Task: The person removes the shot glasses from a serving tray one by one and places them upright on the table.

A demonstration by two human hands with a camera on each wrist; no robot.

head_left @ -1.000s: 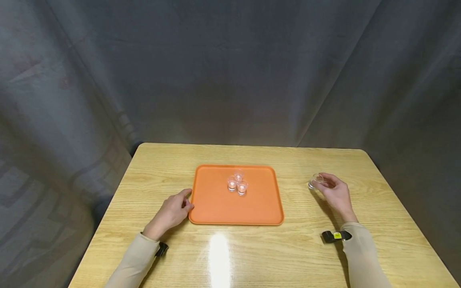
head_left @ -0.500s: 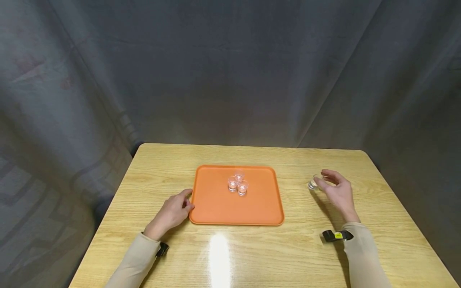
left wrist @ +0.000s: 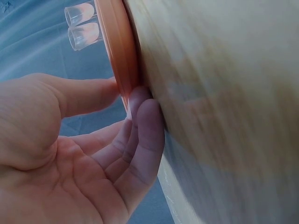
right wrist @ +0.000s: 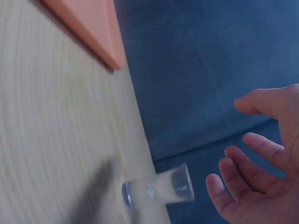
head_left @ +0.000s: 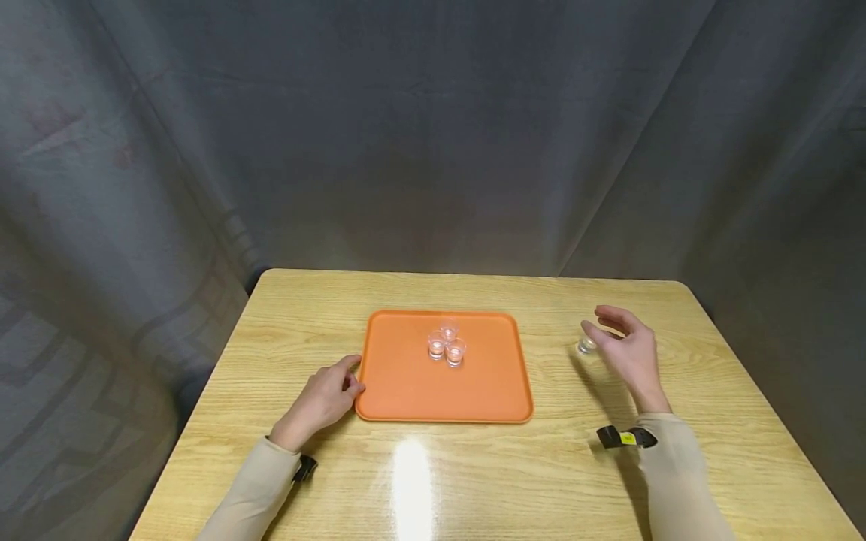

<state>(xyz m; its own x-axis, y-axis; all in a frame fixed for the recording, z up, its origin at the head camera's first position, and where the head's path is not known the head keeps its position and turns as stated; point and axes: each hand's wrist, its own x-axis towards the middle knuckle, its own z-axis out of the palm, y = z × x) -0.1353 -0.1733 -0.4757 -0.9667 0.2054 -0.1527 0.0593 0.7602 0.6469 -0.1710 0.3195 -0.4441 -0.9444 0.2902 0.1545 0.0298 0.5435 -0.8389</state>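
Observation:
An orange tray (head_left: 413, 394) lies on the wooden table with three small clear shot glasses (head_left: 455, 355) standing close together on it. My left hand (head_left: 321, 394) holds the tray's left edge; in the left wrist view the thumb (left wrist: 96, 93) is on the rim and the curled fingers (left wrist: 148, 126) are against its outer side and underside. To the right of the tray, another shot glass (right wrist: 161, 187) stands upright on the tabletop. My right hand (head_left: 629, 349) hovers just above and beside that glass, holding nothing, its thumb and fingers spread apart in the right wrist view.
The light wooden table (head_left: 304, 300) has rounded far corners. Behind it and at both sides hang dark grey curtains (head_left: 419, 150). Bright glare (head_left: 413, 481) shows on the wood in front of the tray.
My right hand has let go of the shot glass on the right and risen off it, its fingers parting. The left hand and the tray look unmoved.

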